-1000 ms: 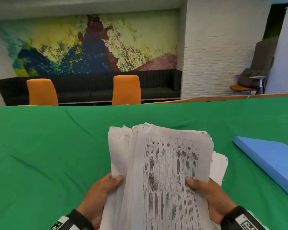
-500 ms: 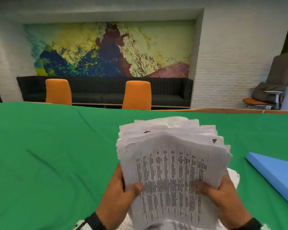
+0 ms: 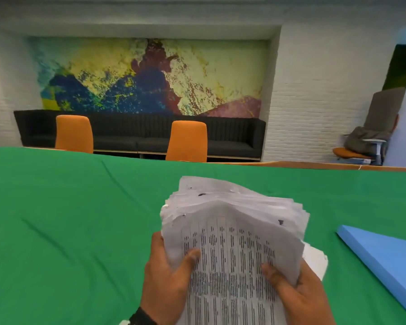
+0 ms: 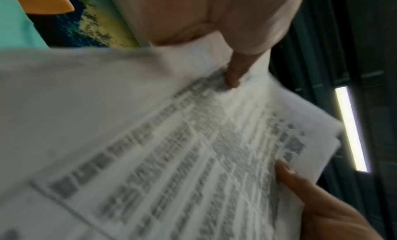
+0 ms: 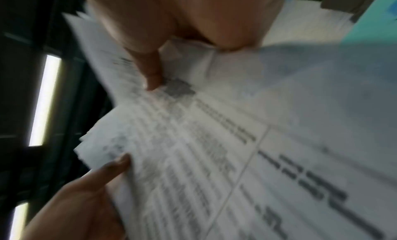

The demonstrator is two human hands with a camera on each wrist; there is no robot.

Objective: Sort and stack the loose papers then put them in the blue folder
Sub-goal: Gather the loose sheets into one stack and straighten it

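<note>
A thick stack of printed papers (image 3: 232, 249) stands nearly upright above the green table, its top edges fanned and bent away from me. My left hand (image 3: 169, 273) grips its left edge, thumb across the front sheet. My right hand (image 3: 295, 289) grips its right edge the same way. The wrist views are blurred: the papers (image 4: 171, 150) fill the left one, the papers (image 5: 214, 150) fill the right one, each with a thumb pressed on the print. The blue folder (image 3: 382, 261) lies shut on the table to the right, apart from the hands.
A green cloth covers the table (image 3: 68, 219). A few more white sheets (image 3: 314, 259) lie on it behind the stack's right side. Two orange chairs (image 3: 188, 141) stand past the far edge, before a dark sofa and a painted wall.
The stack has been tipped up from leaning toward me to nearly upright, and its scattered edges have drawn together. Both hands slid to its sides. The head view lifted.
</note>
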